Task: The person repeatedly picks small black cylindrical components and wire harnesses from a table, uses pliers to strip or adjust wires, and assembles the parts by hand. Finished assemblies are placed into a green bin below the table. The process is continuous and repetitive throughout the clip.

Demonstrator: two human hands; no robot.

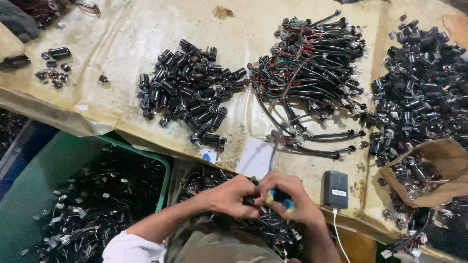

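both hands at bench's near edge: left hand [229,197] pinches a small black part [251,199], right hand [292,197] grips a blue-handled tool [280,198]. green crate [163,160] below near-left edge holds wired connectors [97,204].

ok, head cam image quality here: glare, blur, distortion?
Head view: overhead light leaves soft glare on the yellowish table cover, no blown-out areas; the black connector pile and wire bundle are sharp; the green bin lies in shadow, its contents slightly soft; left hand and right hand read clearly; wide-angle bending at the edges.
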